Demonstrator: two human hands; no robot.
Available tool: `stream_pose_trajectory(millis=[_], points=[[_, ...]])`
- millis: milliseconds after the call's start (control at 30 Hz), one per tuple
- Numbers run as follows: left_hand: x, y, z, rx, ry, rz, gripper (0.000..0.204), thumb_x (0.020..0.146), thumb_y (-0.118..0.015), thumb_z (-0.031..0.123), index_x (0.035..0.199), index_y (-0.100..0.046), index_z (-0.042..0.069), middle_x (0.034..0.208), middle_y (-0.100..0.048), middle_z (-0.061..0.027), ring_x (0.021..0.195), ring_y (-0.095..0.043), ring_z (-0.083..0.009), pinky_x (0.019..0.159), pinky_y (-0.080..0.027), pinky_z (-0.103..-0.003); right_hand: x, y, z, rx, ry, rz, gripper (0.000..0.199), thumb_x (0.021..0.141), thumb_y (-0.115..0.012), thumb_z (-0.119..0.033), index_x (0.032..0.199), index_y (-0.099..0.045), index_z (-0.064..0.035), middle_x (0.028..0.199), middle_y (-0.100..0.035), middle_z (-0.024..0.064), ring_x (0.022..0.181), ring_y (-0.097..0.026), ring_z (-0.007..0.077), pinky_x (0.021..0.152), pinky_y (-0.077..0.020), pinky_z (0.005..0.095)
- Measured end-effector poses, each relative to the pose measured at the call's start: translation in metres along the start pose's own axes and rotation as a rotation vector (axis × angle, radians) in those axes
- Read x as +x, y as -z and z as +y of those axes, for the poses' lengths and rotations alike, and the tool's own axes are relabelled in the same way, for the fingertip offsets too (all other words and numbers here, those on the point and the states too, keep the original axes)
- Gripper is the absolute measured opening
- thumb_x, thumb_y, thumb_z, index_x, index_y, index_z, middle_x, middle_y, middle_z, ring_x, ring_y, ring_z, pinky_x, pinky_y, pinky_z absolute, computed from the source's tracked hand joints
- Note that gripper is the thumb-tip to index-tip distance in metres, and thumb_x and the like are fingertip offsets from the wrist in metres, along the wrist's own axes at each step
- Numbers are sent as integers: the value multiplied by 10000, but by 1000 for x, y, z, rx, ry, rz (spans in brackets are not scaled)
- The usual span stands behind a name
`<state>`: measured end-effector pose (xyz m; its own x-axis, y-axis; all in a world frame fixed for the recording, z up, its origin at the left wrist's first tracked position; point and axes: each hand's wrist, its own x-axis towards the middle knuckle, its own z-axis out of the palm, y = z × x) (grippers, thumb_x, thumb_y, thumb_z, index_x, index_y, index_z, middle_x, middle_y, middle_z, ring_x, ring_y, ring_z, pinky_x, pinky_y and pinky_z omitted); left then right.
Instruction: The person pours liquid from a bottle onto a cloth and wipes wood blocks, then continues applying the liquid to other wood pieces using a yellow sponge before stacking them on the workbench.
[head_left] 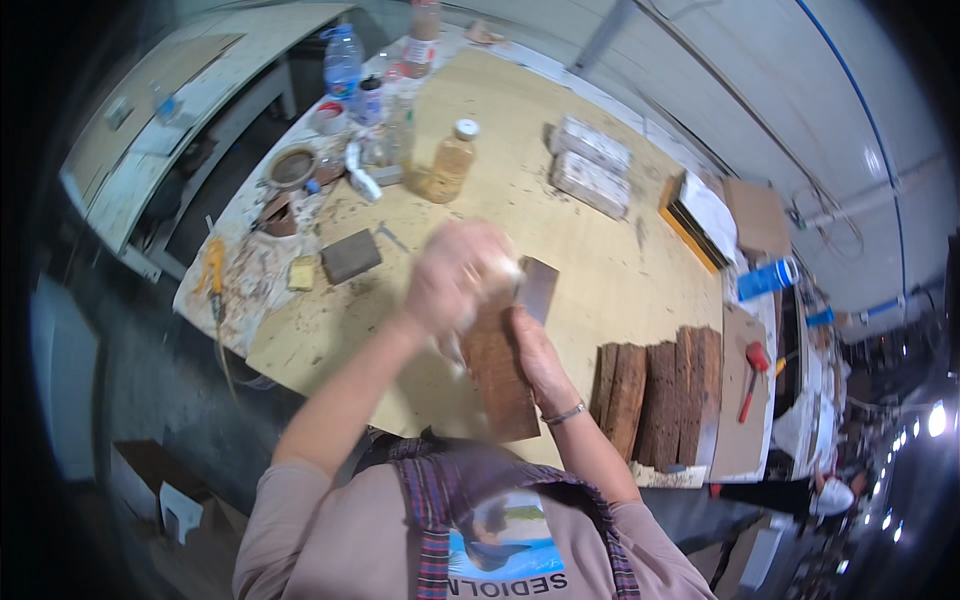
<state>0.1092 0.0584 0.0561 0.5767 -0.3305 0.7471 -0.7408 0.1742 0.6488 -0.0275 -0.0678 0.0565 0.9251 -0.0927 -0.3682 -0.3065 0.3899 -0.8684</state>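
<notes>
My right hand grips a brown cork-like wooden slab from its right side, holding it above the plywood tabletop. My left hand is blurred over the slab's upper end and clutches a small pale rag or pad against it. A dark flat piece sticks out just behind the slab's top. A bracelet circles my right wrist.
A row of similar brown slabs lies to the right, beside a red-handled tool. A dark block, a bottle of amber liquid, other bottles and jars, and two pale bricks stand further back.
</notes>
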Motion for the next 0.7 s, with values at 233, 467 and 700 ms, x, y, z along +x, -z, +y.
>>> stream_pose_trajectory(millis=[233, 467, 700], points=[[3, 6, -27, -262, 745, 124, 178, 951, -528, -18, 1087, -633, 26, 865, -670, -41, 694, -634, -79, 593, -527, -230, 3, 40, 35, 181, 211, 156, 304, 1006, -556, -327, 1109, -571, -41, 1076, -647, 89, 940, -658, 154, 799, -568, 348], [-49, -52, 58, -12, -177, -605, 407, 744, -787, 309, 1101, -644, 177, 1270, -609, -54, 1282, -517, -242, 1149, -212, -566, 2, 32, 23, 1213, -74, -138, 544, 968, -454, -597, 1204, -581, -124, 931, -656, 82, 753, -649, 232, 675, -569, 385], [22, -40, -18, -297, 758, -158, 320, 900, -594, -39, 1203, -617, 61, 1155, -650, -54, 960, -627, -130, 782, -554, -281, 2, 6, 20, 768, -70, 54, 520, 996, -390, -527, 1279, -536, -116, 1031, -647, 108, 772, -650, 253, 612, -566, 410]])
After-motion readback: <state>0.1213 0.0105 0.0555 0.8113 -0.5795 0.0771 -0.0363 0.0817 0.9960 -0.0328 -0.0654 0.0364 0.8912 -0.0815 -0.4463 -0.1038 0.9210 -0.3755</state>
